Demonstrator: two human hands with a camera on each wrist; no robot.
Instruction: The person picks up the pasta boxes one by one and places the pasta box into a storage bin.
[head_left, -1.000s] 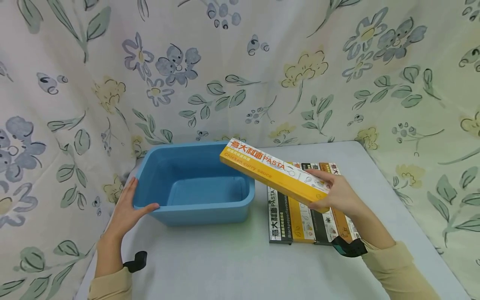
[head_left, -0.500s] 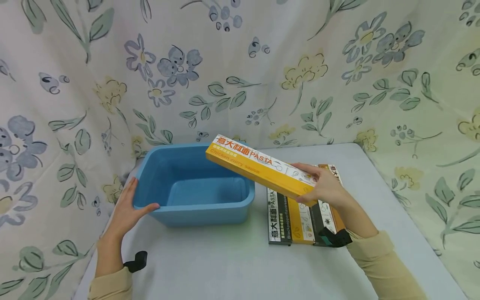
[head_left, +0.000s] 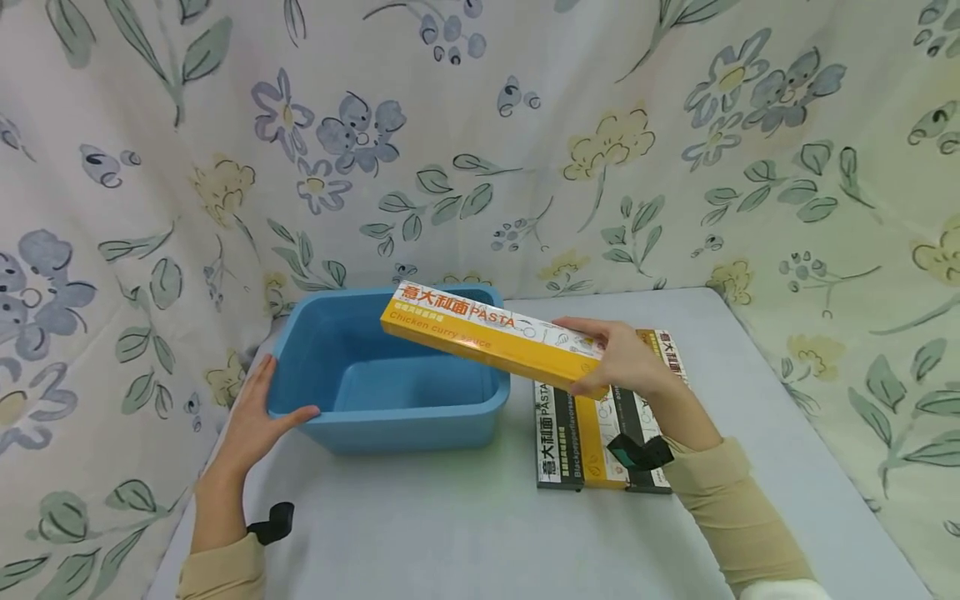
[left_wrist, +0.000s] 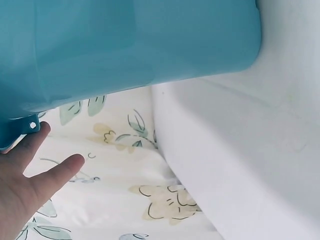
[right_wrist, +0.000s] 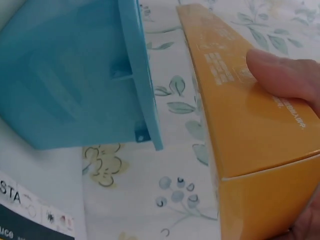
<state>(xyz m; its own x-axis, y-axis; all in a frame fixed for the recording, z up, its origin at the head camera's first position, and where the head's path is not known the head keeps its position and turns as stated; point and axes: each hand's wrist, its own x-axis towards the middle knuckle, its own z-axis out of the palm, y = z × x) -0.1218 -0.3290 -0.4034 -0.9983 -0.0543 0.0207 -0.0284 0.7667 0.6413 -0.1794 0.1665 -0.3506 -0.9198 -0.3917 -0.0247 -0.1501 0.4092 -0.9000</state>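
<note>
In my right hand [head_left: 622, 358] I grip a yellow-and-white pasta box [head_left: 480, 329] by its right end, thumb on one face and fingers on the opposite side. Its label reads "Chicken curry sauce". The box is aloft and slanted, its left end over the blue plastic bin [head_left: 405, 425]. The right wrist view shows my thumb [right_wrist: 285, 77] flat on the orange face. My left hand [head_left: 251, 417] rests on the bin's front-left corner, fingers straight and spread. In the left wrist view a fingertip [left_wrist: 45, 127] meets the underside of the rim.
Several more pasta boxes [head_left: 558, 442] lie side by side on the white table [head_left: 420, 525], right of the bin and partly behind my right arm. A floral curtain [head_left: 450, 125] hangs close behind the table and along its sides.
My right hand has carried the pasta box leftward, so its left end now reaches further over the bin. My left hand and the bin have stayed put.
</note>
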